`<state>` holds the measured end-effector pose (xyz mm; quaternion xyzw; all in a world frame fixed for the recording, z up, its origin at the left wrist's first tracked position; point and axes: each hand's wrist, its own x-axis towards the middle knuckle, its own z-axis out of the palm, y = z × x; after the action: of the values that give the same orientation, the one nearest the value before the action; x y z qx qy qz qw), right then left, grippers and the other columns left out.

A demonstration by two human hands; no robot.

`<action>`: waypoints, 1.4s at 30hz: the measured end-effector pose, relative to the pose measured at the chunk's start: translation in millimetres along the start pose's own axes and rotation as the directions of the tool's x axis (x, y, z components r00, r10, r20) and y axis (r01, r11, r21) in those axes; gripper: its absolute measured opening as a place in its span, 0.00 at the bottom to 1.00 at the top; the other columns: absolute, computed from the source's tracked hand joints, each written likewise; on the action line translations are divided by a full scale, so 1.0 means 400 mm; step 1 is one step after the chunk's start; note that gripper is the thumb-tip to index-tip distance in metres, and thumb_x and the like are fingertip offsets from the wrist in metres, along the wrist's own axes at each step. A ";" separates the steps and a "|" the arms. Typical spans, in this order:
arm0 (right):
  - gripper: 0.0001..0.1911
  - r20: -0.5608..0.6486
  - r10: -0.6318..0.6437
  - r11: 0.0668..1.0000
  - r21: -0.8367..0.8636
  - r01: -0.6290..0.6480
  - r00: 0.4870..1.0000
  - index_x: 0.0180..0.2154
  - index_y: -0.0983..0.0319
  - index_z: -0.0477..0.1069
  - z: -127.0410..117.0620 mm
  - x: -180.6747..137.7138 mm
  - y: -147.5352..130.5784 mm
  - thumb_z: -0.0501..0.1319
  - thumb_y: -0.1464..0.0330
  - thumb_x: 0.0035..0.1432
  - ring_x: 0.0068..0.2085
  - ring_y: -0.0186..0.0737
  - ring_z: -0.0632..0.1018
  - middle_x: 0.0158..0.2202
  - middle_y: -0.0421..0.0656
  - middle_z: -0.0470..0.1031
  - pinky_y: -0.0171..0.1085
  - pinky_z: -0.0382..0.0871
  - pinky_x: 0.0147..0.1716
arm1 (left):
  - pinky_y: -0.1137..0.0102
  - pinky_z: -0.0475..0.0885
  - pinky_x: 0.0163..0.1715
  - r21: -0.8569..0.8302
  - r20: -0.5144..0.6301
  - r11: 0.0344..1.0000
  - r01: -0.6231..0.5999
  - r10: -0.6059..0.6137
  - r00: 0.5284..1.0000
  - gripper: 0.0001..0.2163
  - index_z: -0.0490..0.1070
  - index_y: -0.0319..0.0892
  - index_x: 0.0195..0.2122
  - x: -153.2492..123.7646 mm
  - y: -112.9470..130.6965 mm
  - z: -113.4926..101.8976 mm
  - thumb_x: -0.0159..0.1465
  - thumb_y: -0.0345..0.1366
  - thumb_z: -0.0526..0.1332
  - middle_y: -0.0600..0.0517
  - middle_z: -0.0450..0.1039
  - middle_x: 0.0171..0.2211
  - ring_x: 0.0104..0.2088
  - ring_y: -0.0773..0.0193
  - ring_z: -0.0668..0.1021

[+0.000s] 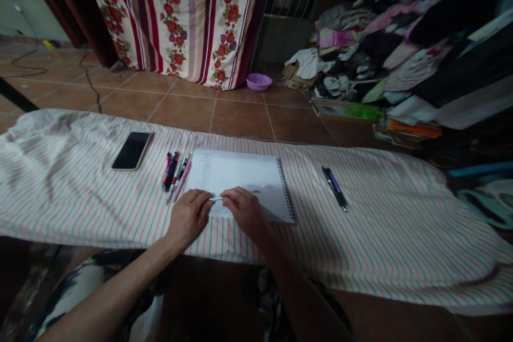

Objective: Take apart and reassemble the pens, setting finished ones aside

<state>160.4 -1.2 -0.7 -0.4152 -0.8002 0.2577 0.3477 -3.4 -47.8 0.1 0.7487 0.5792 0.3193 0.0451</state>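
A spiral notebook (240,168) lies on the striped cloth in front of me, its coil along the right side. Over its near left part, my left hand (190,214) and my right hand (243,208) pinch the two ends of a slim, light-coloured pen (216,199). Fingers cover both ends of it, so its tip is hidden. Left of the notebook lies a bunch of several pens (172,173), among them red, black and pink ones. Off to the right, a dark pen with purple on it (335,188) rests by itself, slanted.
A smartphone (133,150) lies at the left of the striped cloth (380,224). Beyond the table are a tiled floor (236,117), a flowered curtain (174,21), a purple basin (258,82) and a heap of clothes (417,59) at the right.
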 end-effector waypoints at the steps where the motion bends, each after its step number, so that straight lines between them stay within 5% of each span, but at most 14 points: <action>1: 0.07 0.000 0.003 1.000 0.010 -0.003 1.000 0.32 0.61 0.73 0.002 -0.001 0.002 0.58 0.76 0.53 0.34 0.35 0.74 0.30 0.41 0.75 0.34 0.66 0.36 | 0.66 0.70 0.36 -0.004 0.002 1.000 0.000 0.000 1.000 0.10 0.70 0.40 0.38 0.001 0.000 0.002 0.64 0.36 0.52 0.48 0.73 0.34 0.36 0.62 0.74; 21: 0.06 0.089 0.003 0.998 -0.065 0.003 0.996 0.34 0.63 0.72 0.004 -0.008 0.011 0.57 0.75 0.56 0.37 0.37 0.74 0.33 0.44 0.74 0.36 0.67 0.38 | 0.65 0.71 0.38 -0.094 0.047 0.992 -0.080 0.085 0.995 0.10 0.69 0.41 0.42 0.014 -0.003 0.010 0.62 0.31 0.52 0.48 0.73 0.35 0.37 0.61 0.73; 42: 0.11 0.107 0.021 0.996 -0.092 -0.012 0.994 0.42 0.62 0.69 0.004 -0.014 0.012 0.56 0.74 0.56 0.38 0.39 0.74 0.37 0.45 0.74 0.37 0.68 0.38 | 0.67 0.70 0.35 -0.084 0.059 0.996 -0.040 0.045 0.997 0.10 0.72 0.42 0.42 0.016 0.002 0.022 0.62 0.34 0.54 0.49 0.72 0.33 0.36 0.62 0.72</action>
<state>164.0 -3.5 -6.9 -0.4227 -0.8252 0.2458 0.2826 2.7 -39.6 -3.5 0.7678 0.5478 0.3208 0.0868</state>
